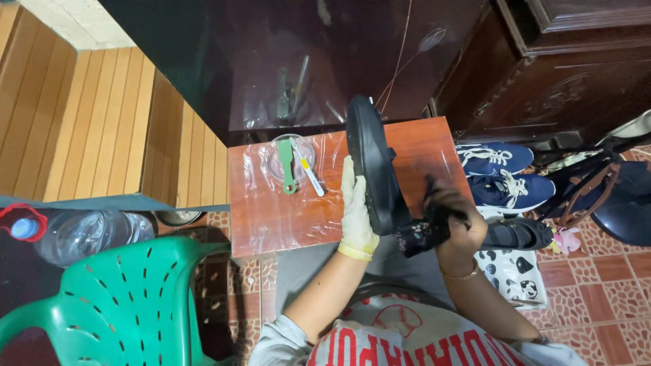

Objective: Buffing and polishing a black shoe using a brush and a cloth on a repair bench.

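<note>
The person sat over a small reddish counter [271, 217] wrapped in clear plastic, just ahead of both hands. The left hand [356, 210], in a pale glove, was curled around the edge of a black shoe [371, 169] held on end with its sole turned toward the left, above the counter's right part. The right hand [456, 224], bare and smeared dark, was closed tight on a black rag [420, 234] pressed against the shoe's upper side. To do this rubbing well, it seemed wise to keep the gloved grip firm near the shoe's middle so it would not twist, and to work the rag in short strokes (the sole's rim looked easy to smudge).

Counted from largest down: one green plastic chair [115, 298] to the left of the left hand; two blue sneakers [505, 173] beyond the right hand; one more black shoe [519, 234] just right of it; one clear bottle [81, 234] far left; one round clear dish [293, 157] ahead of the left hand, with one green brush [287, 166] and one white stick [310, 175] lying on it.
</note>
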